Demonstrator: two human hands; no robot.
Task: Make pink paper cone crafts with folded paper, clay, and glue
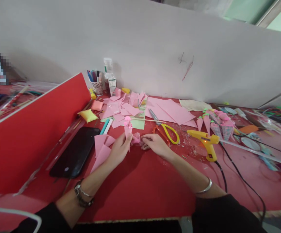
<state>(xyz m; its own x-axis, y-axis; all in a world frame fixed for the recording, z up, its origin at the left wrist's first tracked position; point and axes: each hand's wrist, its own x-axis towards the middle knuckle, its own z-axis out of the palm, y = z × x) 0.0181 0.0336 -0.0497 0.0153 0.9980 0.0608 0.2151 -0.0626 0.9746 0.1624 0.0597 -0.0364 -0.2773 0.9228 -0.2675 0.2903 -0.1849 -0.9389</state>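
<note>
My left hand (120, 148) is closed around a slim pink paper cone (128, 130), held upright with small bright pink balls (127, 120) at its top. Just right of the cone is a soft pink lump in clear plastic (136, 138). The curled fingers of my right hand (155, 144) pinch the near edge of that plastic. Beyond the right hand lie scissors (169, 133) with yellow and orange handles. Pink paper pieces (102, 149) rest beside my left wrist.
A black phone (75, 152) and a red board (38, 136) are at left. A yellow glue gun (204, 141) with a cord sits at right, near several finished cones (221, 124). Pink sheets (170, 110), a bottle (110, 79) and a pen cup (97, 87) stand along the back.
</note>
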